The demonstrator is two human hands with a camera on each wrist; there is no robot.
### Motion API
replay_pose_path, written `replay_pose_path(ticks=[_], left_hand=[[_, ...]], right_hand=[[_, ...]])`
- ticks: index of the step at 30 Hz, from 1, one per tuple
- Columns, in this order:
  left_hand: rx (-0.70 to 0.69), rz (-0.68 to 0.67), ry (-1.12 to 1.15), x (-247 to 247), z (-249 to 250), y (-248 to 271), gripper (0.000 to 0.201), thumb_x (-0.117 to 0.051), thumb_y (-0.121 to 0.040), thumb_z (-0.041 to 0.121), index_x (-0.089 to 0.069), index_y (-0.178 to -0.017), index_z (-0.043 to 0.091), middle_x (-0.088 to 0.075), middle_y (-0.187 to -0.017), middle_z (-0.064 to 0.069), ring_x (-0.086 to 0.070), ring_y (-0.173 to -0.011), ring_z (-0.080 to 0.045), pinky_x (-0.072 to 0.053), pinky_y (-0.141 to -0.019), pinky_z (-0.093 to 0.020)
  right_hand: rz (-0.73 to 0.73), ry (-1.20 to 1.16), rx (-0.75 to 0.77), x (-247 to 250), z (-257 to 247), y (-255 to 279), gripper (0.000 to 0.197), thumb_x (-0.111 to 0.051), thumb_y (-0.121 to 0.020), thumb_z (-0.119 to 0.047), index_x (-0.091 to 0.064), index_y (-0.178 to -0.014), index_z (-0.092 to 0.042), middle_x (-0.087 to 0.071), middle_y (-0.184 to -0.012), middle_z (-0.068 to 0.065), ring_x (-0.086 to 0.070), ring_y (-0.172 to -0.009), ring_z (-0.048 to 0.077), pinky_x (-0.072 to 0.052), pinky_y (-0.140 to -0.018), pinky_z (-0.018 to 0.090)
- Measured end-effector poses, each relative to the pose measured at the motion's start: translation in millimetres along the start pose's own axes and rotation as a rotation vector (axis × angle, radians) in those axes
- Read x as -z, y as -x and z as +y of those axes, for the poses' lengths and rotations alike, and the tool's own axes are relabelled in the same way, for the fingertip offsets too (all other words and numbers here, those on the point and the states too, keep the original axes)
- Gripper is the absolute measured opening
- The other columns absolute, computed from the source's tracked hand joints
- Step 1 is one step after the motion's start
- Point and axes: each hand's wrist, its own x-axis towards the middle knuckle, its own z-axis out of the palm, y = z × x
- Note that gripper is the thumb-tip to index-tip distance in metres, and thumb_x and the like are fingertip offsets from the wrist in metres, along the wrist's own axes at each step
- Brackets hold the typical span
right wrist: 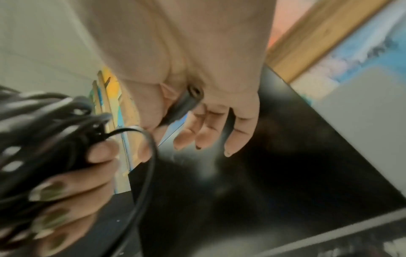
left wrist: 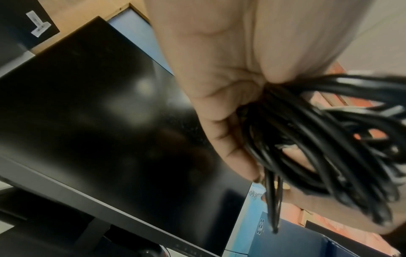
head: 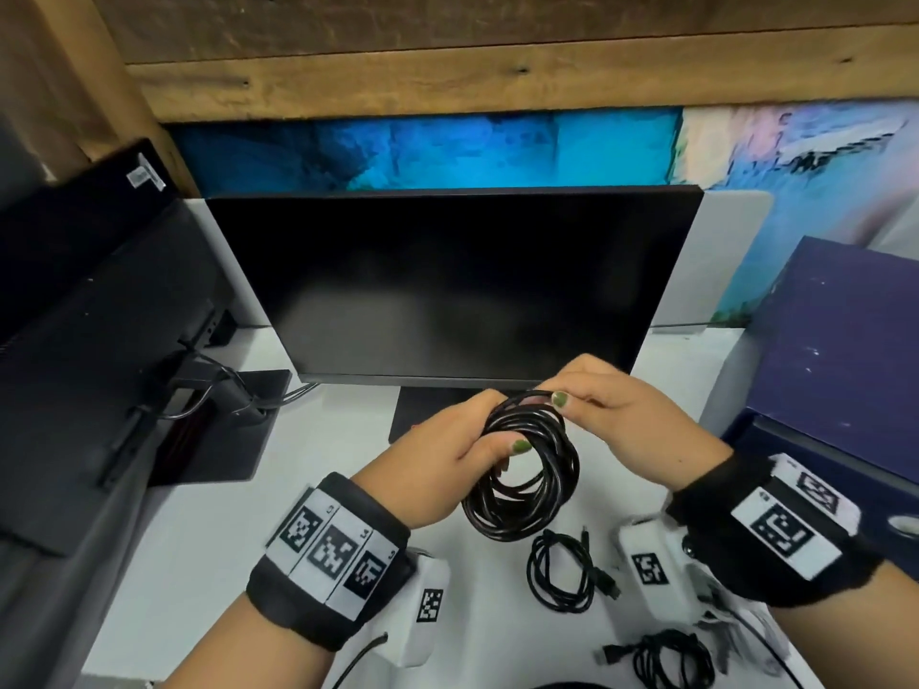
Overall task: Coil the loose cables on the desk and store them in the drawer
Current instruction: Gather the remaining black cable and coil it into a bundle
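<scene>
A thick coil of black cable [head: 524,469] hangs above the white desk [head: 209,549] in front of the monitor. My left hand [head: 462,455] grips the coil's left side, fingers curled round the bundled strands [left wrist: 318,139]. My right hand [head: 587,395] pinches the cable's end at the coil's top; its dark plug [right wrist: 186,102] lies between thumb and fingers, and a loose strand [right wrist: 149,165] loops down from it. Two smaller black cables lie on the desk: one [head: 567,571] below the coil, another [head: 666,656] at the front right. No drawer shows.
A dark monitor [head: 457,285] stands straight ahead on its stand. A second black monitor's back [head: 89,350] with plugged-in cables sits at the left. A dark blue box [head: 840,355] is at the right. White marker-tagged blocks [head: 651,569] lie near my wrists.
</scene>
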Motion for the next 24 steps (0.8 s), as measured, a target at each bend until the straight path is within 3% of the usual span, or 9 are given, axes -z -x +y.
replay_pose_path(ticks=[2,4,9,13,16,18,19,21,24], left_hand=[[-0.027,-0.025,0.047,-2,4,0,0.007,-0.047,-0.098,0.029,-0.047,-0.092,0.033,-0.060,-0.076,0.011,-0.056,-0.070,0.002,-0.046,-0.067,-0.018],[-0.048,-0.039,0.081,-5,8,-1,0.011,-0.048,-0.098,0.027,-0.047,-0.091,0.034,-0.059,-0.073,0.012,-0.056,-0.067,0.003,-0.046,-0.066,-0.016],[-0.031,-0.056,0.155,-7,13,-5,0.018,-0.045,-0.090,0.039,-0.053,-0.092,0.023,-0.060,-0.068,0.015,-0.057,-0.065,0.001,-0.047,-0.065,-0.016],[-0.020,-0.028,0.115,-5,11,-5,0.008,-0.047,-0.095,0.038,-0.051,-0.093,0.031,-0.061,-0.071,0.015,-0.058,-0.068,0.000,-0.047,-0.066,-0.018],[-0.005,0.024,-0.017,-2,13,-7,0.005,-0.046,-0.098,0.033,-0.046,-0.093,0.034,-0.060,-0.080,0.013,-0.056,-0.075,0.001,-0.043,-0.067,-0.016],[0.016,0.083,-0.099,-3,13,-9,0.005,-0.044,-0.098,0.034,-0.046,-0.099,0.030,-0.059,-0.089,0.011,-0.056,-0.082,-0.002,-0.043,-0.070,-0.021],[0.021,0.113,-0.126,-3,13,-10,0.007,-0.044,-0.098,0.034,-0.046,-0.101,0.027,-0.059,-0.092,0.009,-0.057,-0.084,-0.004,-0.045,-0.072,-0.023],[0.023,0.156,-0.163,-4,12,-12,0.009,-0.044,-0.098,0.033,-0.046,-0.100,0.025,-0.059,-0.093,0.007,-0.057,-0.085,-0.009,-0.045,-0.073,-0.025],[0.035,0.161,-0.224,-10,12,-11,0.008,-0.045,-0.097,0.030,-0.047,-0.100,0.023,-0.058,-0.093,0.007,-0.054,-0.084,-0.010,-0.044,-0.074,-0.027]], right_hand=[[-0.051,0.152,-0.008,8,-1,-1,0.027,-0.050,-0.096,-0.025,-0.065,-0.111,-0.043,-0.047,-0.094,-0.012,-0.045,-0.096,0.005,-0.037,-0.085,0.019],[-0.048,0.128,-0.013,10,-2,0,0.028,-0.055,-0.093,-0.023,-0.066,-0.108,-0.045,-0.047,-0.089,-0.010,-0.048,-0.087,0.005,-0.038,-0.079,0.016],[0.125,-0.069,-0.077,3,0,2,0.016,-0.067,-0.086,-0.016,-0.076,-0.090,-0.029,-0.069,-0.086,-0.008,-0.065,-0.081,0.008,-0.051,-0.075,0.017],[0.106,-0.203,-0.109,-7,5,2,0.015,-0.062,-0.090,-0.019,-0.077,-0.090,-0.019,-0.071,-0.086,-0.007,-0.065,-0.078,0.008,-0.049,-0.069,0.014],[0.041,-0.480,-0.224,-12,1,4,0.054,-0.044,-0.093,-0.048,-0.072,-0.091,-0.002,-0.071,-0.087,0.010,-0.067,-0.081,0.023,-0.052,-0.076,0.022],[-0.019,-0.658,-0.233,-16,-4,6,0.075,-0.031,-0.084,-0.065,-0.071,-0.100,-0.003,-0.071,-0.097,0.019,-0.069,-0.094,0.027,-0.054,-0.088,0.031],[-0.031,-0.658,-0.198,-17,-7,8,0.073,-0.033,-0.080,-0.066,-0.072,-0.102,-0.007,-0.071,-0.099,0.017,-0.068,-0.095,0.025,-0.053,-0.088,0.032],[-0.040,-0.519,-0.104,-19,-10,10,0.051,-0.051,-0.079,-0.055,-0.072,-0.101,-0.014,-0.071,-0.097,0.014,-0.068,-0.090,0.021,-0.053,-0.085,0.032],[-0.043,-0.426,-0.092,-21,-5,12,0.023,-0.075,-0.078,-0.021,-0.072,-0.100,-0.016,-0.073,-0.096,0.006,-0.069,-0.092,0.019,-0.053,-0.092,0.039]])
